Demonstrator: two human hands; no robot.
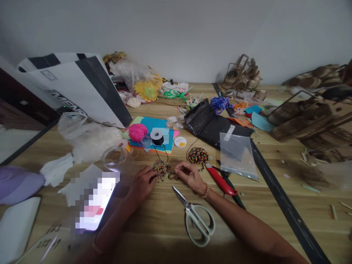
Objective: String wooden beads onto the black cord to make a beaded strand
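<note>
Loose multicoloured beads (pixel 162 168) lie in a small heap between my two hands. My left hand (pixel 142 184) rests at the heap's left edge, thumb and fingers pinched together; anything between them is too small to tell. My right hand (pixel 191 176) is closed, its fingertips pinching a string of beads (pixel 173 177) beside the heap. Behind that hand a coiled bead strand (pixel 198 156) lies on the table. Black cord runs from a white spool (pixel 157 136) down to the heap. Scissors (pixel 195 220) with pale handles lie just in front of my right hand, blades slightly apart.
A lit phone (pixel 99 205) and a clear jar (pixel 114 158) are on the left. A red-handled cutter (pixel 221 179), a clear zip bag (pixel 238 156) and a black padded envelope (pixel 209 123) lie right of the beads. Woven baskets (pixel 299 117) stand farther right.
</note>
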